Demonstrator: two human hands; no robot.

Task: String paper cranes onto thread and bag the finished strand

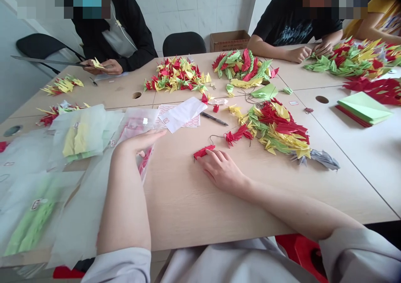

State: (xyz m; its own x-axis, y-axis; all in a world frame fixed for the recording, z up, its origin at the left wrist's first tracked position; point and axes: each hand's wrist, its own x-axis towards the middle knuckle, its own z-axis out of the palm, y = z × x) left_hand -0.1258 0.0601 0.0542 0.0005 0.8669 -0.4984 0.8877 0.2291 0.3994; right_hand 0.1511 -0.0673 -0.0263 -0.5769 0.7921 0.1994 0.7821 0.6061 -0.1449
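Note:
My left hand [144,143] is stretched out flat, bent at the wrist, above clear plastic bags. Under it lies a bag holding something red [145,162], mostly hidden by the hand and forearm. On the tabletop, the fingers of my right hand [224,170] close on the lower end of a small bundle of red folded paper [204,151]. A dark thread runs from this bundle to a red folded-paper cluster [237,135]. Beyond it is a large heap of red, yellow and green paper cranes [278,126] on strings.
Bags of yellow paper [75,138] and green paper [33,216] cover the left side. A pen [214,118], white paper [183,113] and label sheets lie ahead. Crane piles [178,74] stand farther back, green paper squares [365,109] at right. Several people sit around the table.

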